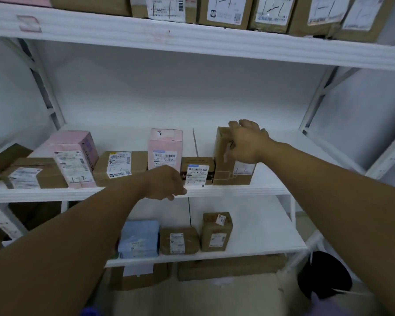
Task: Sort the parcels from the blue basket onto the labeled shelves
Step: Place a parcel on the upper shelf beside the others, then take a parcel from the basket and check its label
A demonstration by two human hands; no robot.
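Note:
On the middle shelf point(249, 190) a row of parcels marked "1-2" stands. My right hand point(246, 142) grips the tall brown box point(224, 172) at the row's right end, fingers over its top and thumb down its front. My left hand point(167, 183) hovers at the shelf's front edge with loosely curled fingers and holds nothing, just left of a small brown box with a white label point(197, 165). A pink upright box point(165, 144), a flat brown box point(121, 166) and a tilted pink box point(74, 153) stand further left. The blue basket is out of view.
The top shelf point(192, 39) carries several brown boxes marked "1-1". The lower shelf point(260, 247) holds a blue parcel point(139, 238) and two brown parcels. White shelf surface shows right of the tall box. A black object point(324, 274) lies on the floor at right.

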